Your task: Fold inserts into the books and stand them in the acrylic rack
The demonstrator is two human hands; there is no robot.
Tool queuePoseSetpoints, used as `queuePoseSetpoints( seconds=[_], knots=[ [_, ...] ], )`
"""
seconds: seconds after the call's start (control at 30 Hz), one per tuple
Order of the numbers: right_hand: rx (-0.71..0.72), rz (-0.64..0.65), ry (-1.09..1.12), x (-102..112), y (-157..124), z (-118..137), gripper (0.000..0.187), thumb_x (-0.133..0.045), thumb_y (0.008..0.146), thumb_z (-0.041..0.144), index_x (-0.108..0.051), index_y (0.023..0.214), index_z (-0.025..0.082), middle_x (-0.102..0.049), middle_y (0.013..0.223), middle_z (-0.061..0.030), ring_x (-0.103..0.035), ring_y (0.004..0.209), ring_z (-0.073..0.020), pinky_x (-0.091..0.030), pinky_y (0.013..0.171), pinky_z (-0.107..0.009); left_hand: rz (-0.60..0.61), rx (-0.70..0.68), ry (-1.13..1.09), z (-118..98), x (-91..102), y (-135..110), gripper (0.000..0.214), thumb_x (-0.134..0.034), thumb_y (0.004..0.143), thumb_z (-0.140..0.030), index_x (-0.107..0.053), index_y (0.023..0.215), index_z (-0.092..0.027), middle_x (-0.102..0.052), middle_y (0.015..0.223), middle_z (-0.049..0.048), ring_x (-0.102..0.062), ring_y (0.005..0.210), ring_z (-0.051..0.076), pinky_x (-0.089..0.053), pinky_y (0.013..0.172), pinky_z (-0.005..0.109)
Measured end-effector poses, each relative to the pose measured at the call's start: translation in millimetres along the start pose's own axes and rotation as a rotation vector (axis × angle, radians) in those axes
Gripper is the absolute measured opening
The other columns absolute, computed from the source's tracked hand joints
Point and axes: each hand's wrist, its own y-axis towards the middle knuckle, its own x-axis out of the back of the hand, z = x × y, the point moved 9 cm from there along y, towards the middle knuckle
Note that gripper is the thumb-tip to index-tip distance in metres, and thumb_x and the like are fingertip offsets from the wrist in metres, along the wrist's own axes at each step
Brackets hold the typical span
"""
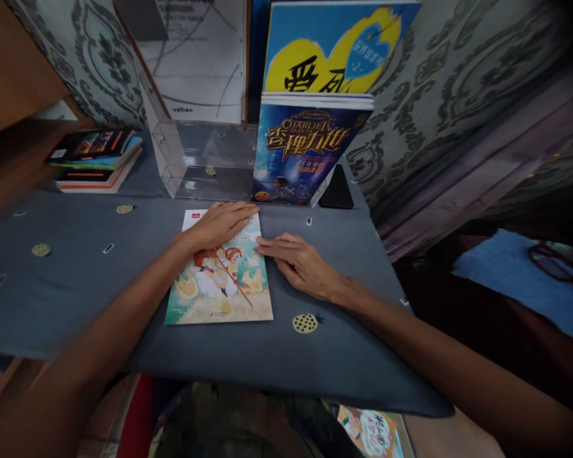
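Observation:
A thin picture book [229,286] with a cartoon figure in red and white on its cover lies closed on the grey-blue tablecloth. Across its upper part my left hand [222,222] rests flat, fingers together and stretched to the right, hiding most of the title. My right hand [303,264] is at the book's right edge, with the fingertips touching that edge and the fingers extended. Neither hand grasps anything. Just beyond the book stands a clear acrylic book stand [172,159], its right part holding a dark blue book [310,146] upright.
A blue and yellow book [334,44] stands behind the dark blue one. Several books [95,156] are stacked at the back left. A black phone [338,187] lies right of the stand. Another book [370,432] is below the table's front edge. Patterned wall covering [439,76] rises behind.

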Motion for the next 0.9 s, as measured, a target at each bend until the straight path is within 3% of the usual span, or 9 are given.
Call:
queuePoseSetpoints(
  seconds=[0.17, 0.5, 0.77, 0.9],
  knots=[
    [-0.002, 0.031, -0.015, -1.7, -10.0, 7.0, 0.053, -0.045, 0.09, 0.005, -0.065, 0.133, 0.027, -0.065, 0.139, -0.0058, -0.063, 0.118, -0.0248, -0.05, 0.101, -0.053, -0.01, -0.015, -0.008, 0.1, -0.5, 0.2, 0.048, -0.026, 0.105, -0.033, -0.047, 0.147, -0.024, -0.051, 0.152, 0.0075, -0.045, 0.139, 0.023, -0.035, 0.109, 0.042],
    [0.099, 0.002, 0.0, 0.4, -35.6, 40.8, 0.047, -0.042, 0.092, 0.007, -0.066, 0.129, 0.021, -0.068, 0.134, -0.0088, -0.064, 0.116, -0.0235, -0.053, 0.099, -0.048, -0.007, -0.021, -0.011, 1.4, -1.7, 0.0, 0.049, -0.026, 0.105, -0.035, -0.046, 0.147, -0.023, -0.052, 0.15, 0.0086, -0.047, 0.138, 0.023, -0.035, 0.11, 0.042],
    [0.05, 0.003, 0.046, 0.1, -65.8, 77.1, 0.038, -0.052, 0.096, 0.018, -0.065, 0.132, 0.024, -0.071, 0.128, -0.0088, -0.065, 0.116, -0.0237, -0.053, 0.101, -0.049, -0.008, -0.034, 0.008, 2.2, -3.2, 1.0, 0.05, -0.027, 0.103, -0.033, -0.047, 0.147, -0.02, -0.052, 0.151, 0.01, -0.048, 0.137, 0.024, -0.035, 0.112, 0.044],
    [0.041, -0.045, 0.0, -5.4, -73.3, 85.5, 0.029, -0.054, 0.1, 0.025, -0.07, 0.124, 0.021, -0.074, 0.122, -0.0104, -0.068, 0.112, -0.0231, -0.058, 0.095, -0.044, -0.012, -0.033, 0.004, 3.5, -3.1, 0.4, 0.05, -0.026, 0.103, -0.033, -0.047, 0.147, -0.02, -0.052, 0.15, 0.0099, -0.047, 0.137, 0.023, -0.035, 0.112, 0.044]
  ],
)
